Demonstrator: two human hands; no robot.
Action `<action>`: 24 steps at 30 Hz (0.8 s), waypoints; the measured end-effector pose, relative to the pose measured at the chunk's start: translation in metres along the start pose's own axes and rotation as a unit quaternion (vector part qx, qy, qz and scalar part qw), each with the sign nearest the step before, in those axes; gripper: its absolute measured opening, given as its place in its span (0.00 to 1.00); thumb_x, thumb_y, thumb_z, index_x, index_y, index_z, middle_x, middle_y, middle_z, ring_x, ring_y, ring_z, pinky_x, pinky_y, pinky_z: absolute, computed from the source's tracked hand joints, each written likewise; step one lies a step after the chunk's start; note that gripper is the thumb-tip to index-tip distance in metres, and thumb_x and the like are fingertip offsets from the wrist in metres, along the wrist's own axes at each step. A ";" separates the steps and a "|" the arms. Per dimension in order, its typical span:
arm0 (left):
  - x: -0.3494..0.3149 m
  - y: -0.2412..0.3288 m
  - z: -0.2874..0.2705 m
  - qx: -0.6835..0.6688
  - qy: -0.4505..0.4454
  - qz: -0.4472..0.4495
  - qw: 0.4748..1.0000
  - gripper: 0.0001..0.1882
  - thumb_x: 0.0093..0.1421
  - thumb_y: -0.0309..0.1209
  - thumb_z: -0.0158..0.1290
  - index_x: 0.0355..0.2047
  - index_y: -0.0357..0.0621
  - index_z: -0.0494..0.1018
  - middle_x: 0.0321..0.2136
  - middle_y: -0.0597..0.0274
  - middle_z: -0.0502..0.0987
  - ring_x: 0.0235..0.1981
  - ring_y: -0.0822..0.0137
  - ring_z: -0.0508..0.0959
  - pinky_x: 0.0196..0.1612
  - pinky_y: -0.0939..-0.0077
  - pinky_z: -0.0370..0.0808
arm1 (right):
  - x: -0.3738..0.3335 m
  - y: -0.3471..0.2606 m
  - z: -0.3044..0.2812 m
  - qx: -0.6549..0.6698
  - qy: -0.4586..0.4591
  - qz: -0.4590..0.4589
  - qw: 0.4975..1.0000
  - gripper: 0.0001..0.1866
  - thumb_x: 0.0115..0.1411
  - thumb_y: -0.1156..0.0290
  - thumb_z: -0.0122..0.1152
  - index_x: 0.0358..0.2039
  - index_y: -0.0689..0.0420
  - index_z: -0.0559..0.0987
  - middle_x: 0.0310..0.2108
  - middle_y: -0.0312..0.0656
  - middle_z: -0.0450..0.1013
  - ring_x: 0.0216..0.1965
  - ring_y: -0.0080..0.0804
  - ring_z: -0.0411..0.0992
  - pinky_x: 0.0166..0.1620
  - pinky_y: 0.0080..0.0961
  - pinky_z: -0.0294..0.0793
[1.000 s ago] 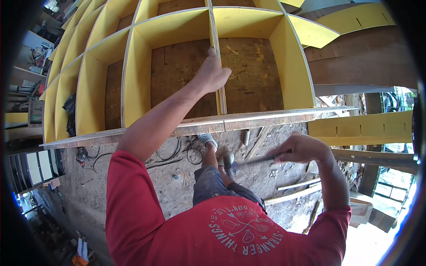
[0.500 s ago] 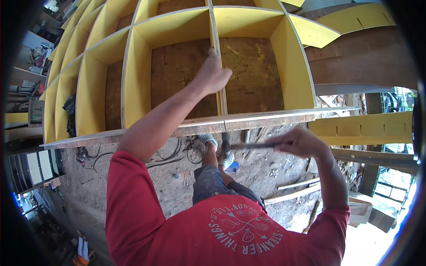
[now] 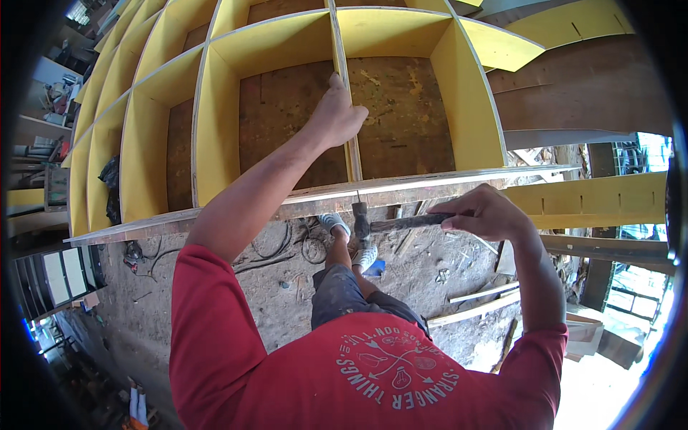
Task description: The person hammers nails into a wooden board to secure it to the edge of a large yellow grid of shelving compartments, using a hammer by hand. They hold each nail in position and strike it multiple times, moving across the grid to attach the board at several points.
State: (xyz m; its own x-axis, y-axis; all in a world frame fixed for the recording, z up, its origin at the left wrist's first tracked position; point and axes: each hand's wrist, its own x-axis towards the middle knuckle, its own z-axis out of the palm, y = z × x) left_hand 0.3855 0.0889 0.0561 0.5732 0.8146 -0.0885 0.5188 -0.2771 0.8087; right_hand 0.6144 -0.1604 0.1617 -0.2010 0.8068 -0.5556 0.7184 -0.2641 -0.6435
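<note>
The divider [image 3: 354, 162] gripped by the left hand [image 3: 337, 122] could be jarred askew if the hammer [image 3: 401, 223], clasped to the divider's right by the right hand [image 3: 489, 212], is misaimed.

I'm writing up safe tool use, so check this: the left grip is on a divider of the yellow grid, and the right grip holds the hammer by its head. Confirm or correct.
Correct it: the right grip holds the hammer by its handle, as the head camera's view shows. The left grip is on a divider of the yellow grid.
</note>
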 end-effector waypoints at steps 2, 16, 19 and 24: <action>0.002 0.003 -0.004 -0.007 -0.017 -0.001 1.000 0.47 0.59 0.28 0.52 0.68 0.07 0.40 0.52 0.07 0.70 0.57 0.30 0.78 0.62 0.52 0.75 | -0.001 0.007 0.011 0.049 -0.049 -0.035 0.997 0.20 0.65 0.59 0.72 0.58 0.41 0.85 0.34 0.40 0.87 0.23 0.20 0.76 0.31 0.25 0.76; -0.126 0.038 -0.068 0.098 -0.072 -0.054 0.991 0.30 0.67 0.44 0.57 0.62 0.35 0.72 0.56 0.37 0.80 0.59 0.42 0.79 0.63 0.55 0.73 | -0.009 0.031 0.015 0.009 -0.150 -0.154 0.977 0.19 0.67 0.58 0.71 0.57 0.41 0.86 0.34 0.41 0.86 0.28 0.23 0.76 0.36 0.32 0.75; -0.194 0.022 -0.070 0.188 -0.045 -0.023 0.981 0.29 0.65 0.45 0.58 0.60 0.38 0.75 0.53 0.39 0.81 0.56 0.43 0.81 0.61 0.54 0.75 | -0.007 0.009 0.007 0.053 0.012 -0.023 0.998 0.17 0.68 0.58 0.70 0.57 0.40 0.86 0.34 0.38 0.87 0.28 0.20 0.74 0.35 0.32 0.75; -0.202 -0.012 -0.056 0.320 0.042 0.014 0.946 0.19 0.59 0.46 0.66 0.38 0.42 0.79 0.33 0.47 0.83 0.40 0.44 0.84 0.45 0.49 0.78 | -0.012 0.012 0.023 -0.044 -0.263 -0.228 0.936 0.17 0.68 0.61 0.69 0.55 0.49 0.86 0.38 0.38 0.87 0.32 0.20 0.79 0.38 0.32 0.77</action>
State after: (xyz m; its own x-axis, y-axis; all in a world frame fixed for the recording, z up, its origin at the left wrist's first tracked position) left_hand 0.2277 -0.0434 0.0969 0.5539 0.8326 -0.0050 0.7977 -0.5290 0.2895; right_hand 0.6100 -0.1851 0.1489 -0.7840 0.4463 -0.4314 0.5257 0.1079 -0.8438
